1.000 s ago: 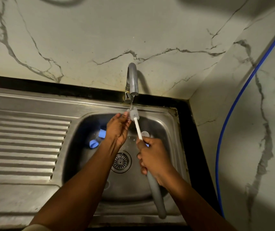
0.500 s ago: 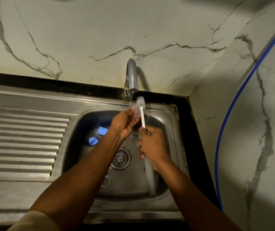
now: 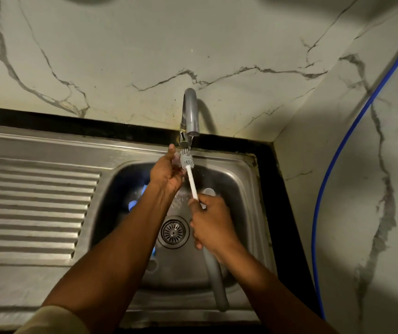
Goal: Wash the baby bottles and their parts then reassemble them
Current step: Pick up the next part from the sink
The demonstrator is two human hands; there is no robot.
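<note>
My right hand [image 3: 211,224] grips a long bottle brush [image 3: 192,180] by its grey handle, its white stem rising to small grey bristles under the running tap [image 3: 190,116]. My left hand [image 3: 166,172] pinches a small clear bottle part [image 3: 176,160] beside the bristles, in the water stream. Blue bottle parts [image 3: 134,204] lie in the steel sink basin [image 3: 236,186] behind my left forearm, partly hidden. A pale rounded part [image 3: 209,191] shows just beyond my right hand.
The drain strainer [image 3: 173,232] sits in the basin's middle. A ribbed steel draining board [image 3: 34,213] spreads to the left. Marble walls close in behind and on the right, where a blue hose [image 3: 325,189] runs down.
Both hands rose toward the tap; the brush head shifted back under the water beside the part in my left hand.
</note>
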